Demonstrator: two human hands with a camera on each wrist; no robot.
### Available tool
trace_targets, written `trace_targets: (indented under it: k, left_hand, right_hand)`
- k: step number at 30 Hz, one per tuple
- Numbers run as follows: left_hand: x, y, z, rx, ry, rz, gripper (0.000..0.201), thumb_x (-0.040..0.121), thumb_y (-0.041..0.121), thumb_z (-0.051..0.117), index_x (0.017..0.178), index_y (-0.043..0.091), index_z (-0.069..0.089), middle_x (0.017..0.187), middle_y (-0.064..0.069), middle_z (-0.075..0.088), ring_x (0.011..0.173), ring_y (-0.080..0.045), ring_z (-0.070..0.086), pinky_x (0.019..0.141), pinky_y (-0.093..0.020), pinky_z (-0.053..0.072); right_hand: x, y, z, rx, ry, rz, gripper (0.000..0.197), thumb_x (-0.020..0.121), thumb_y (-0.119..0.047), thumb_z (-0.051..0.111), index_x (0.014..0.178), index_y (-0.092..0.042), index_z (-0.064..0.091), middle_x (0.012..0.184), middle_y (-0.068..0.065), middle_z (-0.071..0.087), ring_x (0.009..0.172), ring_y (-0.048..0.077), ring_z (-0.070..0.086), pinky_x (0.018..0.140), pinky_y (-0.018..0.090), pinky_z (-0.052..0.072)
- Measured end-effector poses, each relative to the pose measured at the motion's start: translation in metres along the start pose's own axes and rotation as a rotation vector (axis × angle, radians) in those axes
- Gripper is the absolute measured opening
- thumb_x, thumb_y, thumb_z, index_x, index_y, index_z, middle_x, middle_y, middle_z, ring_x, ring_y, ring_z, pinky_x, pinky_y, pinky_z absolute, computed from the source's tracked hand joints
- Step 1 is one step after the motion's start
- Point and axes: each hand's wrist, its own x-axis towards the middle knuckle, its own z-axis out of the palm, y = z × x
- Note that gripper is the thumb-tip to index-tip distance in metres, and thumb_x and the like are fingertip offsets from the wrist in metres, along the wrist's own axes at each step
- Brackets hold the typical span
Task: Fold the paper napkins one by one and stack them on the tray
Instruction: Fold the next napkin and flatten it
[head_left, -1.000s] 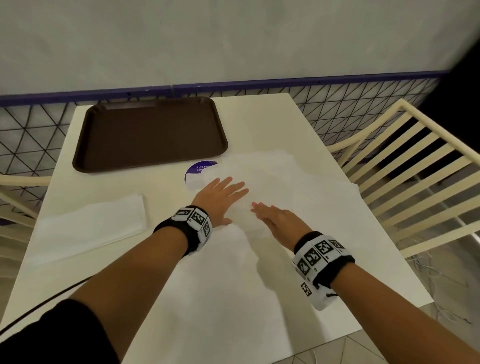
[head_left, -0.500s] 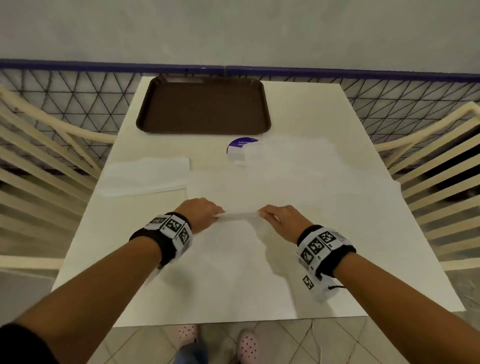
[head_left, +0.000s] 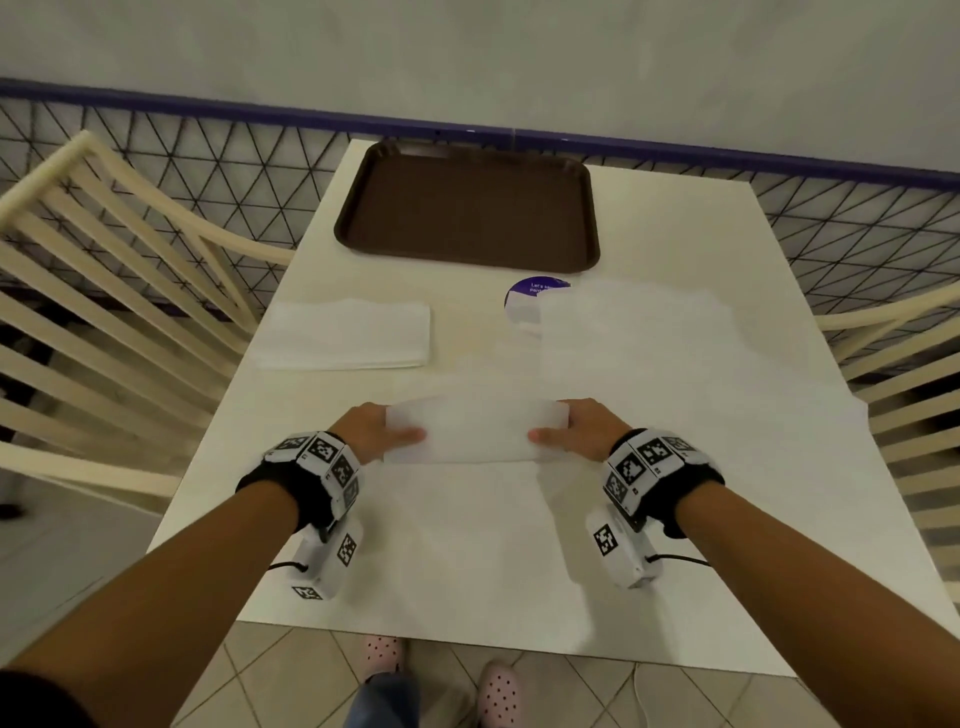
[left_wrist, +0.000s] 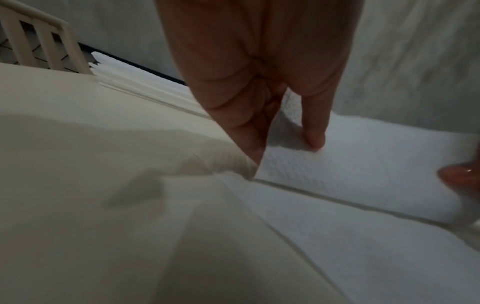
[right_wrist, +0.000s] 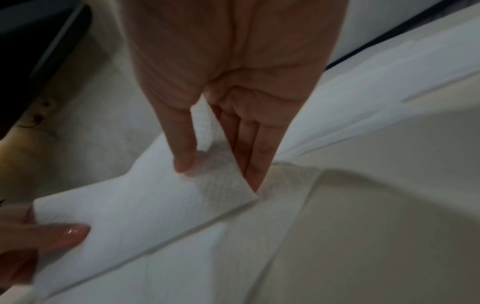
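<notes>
A white paper napkin (head_left: 475, 431) stretches as a folded strip between both hands, raised just above the table. My left hand (head_left: 397, 428) pinches its left end, thumb on top and fingers beneath, as the left wrist view also shows on the napkin (left_wrist: 363, 164). My right hand (head_left: 553, 428) pinches the right end the same way, with the napkin (right_wrist: 142, 205) held between its thumb and fingers. The brown tray (head_left: 467, 262) lies bare at the far end of the table. A pile of folded napkins (head_left: 345, 335) sits at the left.
A larger white sheet (head_left: 467, 545) covers the near table under my hands. An unfolded napkin (head_left: 634, 332) lies at the right, partly over a purple round sticker (head_left: 530, 291). Cream slatted chairs (head_left: 104, 312) flank the table, and a mesh rail runs behind.
My hands were lying flat on the paper; they then pinched the napkin and have moved apart along it, raising a wider folded strip. The head view has swung to face the table squarely.
</notes>
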Motion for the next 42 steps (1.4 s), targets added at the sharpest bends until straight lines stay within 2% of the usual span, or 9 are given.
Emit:
trace_targets:
  k: [5, 14, 20, 24, 28, 33, 37, 39, 42]
  left_hand:
    - [0.020, 0.007, -0.007, -0.028, -0.051, -0.048, 0.041, 0.088, 0.036, 0.060, 0.112, 0.003, 0.062, 0.110, -0.017, 0.065, 0.093, -0.030, 0.064, 0.077, -0.030, 0.050]
    - [0.046, 0.009, -0.015, 0.017, -0.066, -0.100, 0.039, 0.091, 0.044, 0.051, 0.088, 0.006, 0.060, 0.099, -0.022, 0.070, 0.086, -0.027, 0.065, 0.092, -0.032, 0.049]
    - [0.052, 0.005, -0.012, -0.013, -0.042, -0.083, 0.048, 0.093, 0.042, 0.049, 0.105, -0.002, 0.063, 0.095, -0.023, 0.070, 0.089, -0.032, 0.069, 0.091, -0.040, 0.052]
    - [0.055, 0.005, -0.011, 0.006, -0.021, -0.075, 0.050, 0.092, 0.045, 0.048, 0.103, -0.002, 0.062, 0.094, -0.023, 0.070, 0.089, -0.032, 0.068, 0.088, -0.041, 0.052]
    - [0.055, 0.012, -0.010, 0.169, 0.009, -0.092, 0.045, 0.094, 0.046, 0.042, 0.077, 0.006, 0.053, 0.077, -0.012, 0.061, 0.090, -0.031, 0.063, 0.087, -0.034, 0.046]
    - [0.050, 0.024, -0.009, 0.243, 0.122, -0.105, 0.049, 0.091, 0.040, 0.052, 0.123, 0.004, 0.043, 0.119, -0.017, 0.057, 0.107, -0.034, 0.058, 0.088, -0.038, 0.045]
    - [0.039, 0.037, 0.002, 0.630, 0.319, 0.181, 0.041, 0.092, 0.015, 0.051, 0.130, 0.018, 0.036, 0.129, -0.007, 0.037, 0.109, -0.026, 0.050, 0.083, -0.034, 0.045]
    - [0.037, 0.041, 0.011, 0.843, 0.269, 0.340, 0.043, 0.094, 0.006, 0.042, 0.134, 0.019, 0.036, 0.137, -0.006, 0.032, 0.119, -0.026, 0.042, 0.091, -0.033, 0.040]
    - [0.034, 0.045, 0.020, 0.872, 0.197, 0.317, 0.035, 0.099, 0.022, 0.035, 0.133, 0.012, 0.040, 0.135, -0.006, 0.040, 0.124, -0.024, 0.039, 0.096, -0.032, 0.038]
  right_hand:
    - [0.019, -0.002, -0.004, 0.150, 0.008, 0.112, 0.037, 0.091, -0.023, 0.057, 0.118, 0.003, 0.059, 0.118, 0.025, 0.063, 0.108, 0.037, 0.062, 0.099, 0.046, 0.047]
    - [0.043, -0.005, -0.003, 0.146, 0.139, 0.180, 0.034, 0.090, -0.023, 0.058, 0.113, 0.002, 0.063, 0.117, 0.020, 0.063, 0.096, 0.027, 0.058, 0.082, 0.031, 0.044]
    - [0.054, -0.002, -0.003, 0.115, 0.133, 0.250, 0.036, 0.090, -0.027, 0.059, 0.060, -0.012, 0.045, 0.068, 0.006, 0.051, 0.074, 0.020, 0.048, 0.056, 0.025, 0.036]
    - [0.058, -0.004, -0.004, 0.052, 0.133, 0.274, 0.047, 0.090, -0.031, 0.057, 0.054, -0.013, 0.035, 0.057, 0.001, 0.038, 0.052, 0.011, 0.037, 0.048, 0.019, 0.027]
    - [0.062, -0.004, -0.003, 0.043, 0.130, 0.278, 0.049, 0.088, -0.031, 0.060, 0.052, -0.013, 0.032, 0.054, 0.004, 0.035, 0.049, 0.014, 0.034, 0.049, 0.022, 0.026]
    - [0.064, -0.004, -0.002, 0.033, 0.133, 0.278, 0.050, 0.087, -0.030, 0.061, 0.051, -0.014, 0.030, 0.052, 0.005, 0.032, 0.048, 0.015, 0.032, 0.049, 0.023, 0.025]
    - [0.063, -0.006, -0.002, 0.038, 0.141, 0.266, 0.049, 0.086, -0.028, 0.062, 0.051, -0.014, 0.030, 0.052, 0.004, 0.033, 0.049, 0.015, 0.032, 0.049, 0.024, 0.025]
    - [0.062, -0.006, -0.002, 0.033, 0.150, 0.260, 0.051, 0.086, -0.028, 0.062, 0.051, -0.014, 0.028, 0.052, 0.003, 0.031, 0.049, 0.014, 0.031, 0.048, 0.023, 0.024]
    - [0.060, -0.007, -0.001, 0.014, 0.161, 0.258, 0.052, 0.087, -0.028, 0.061, 0.051, -0.014, 0.025, 0.052, 0.004, 0.030, 0.048, 0.015, 0.030, 0.048, 0.024, 0.023]
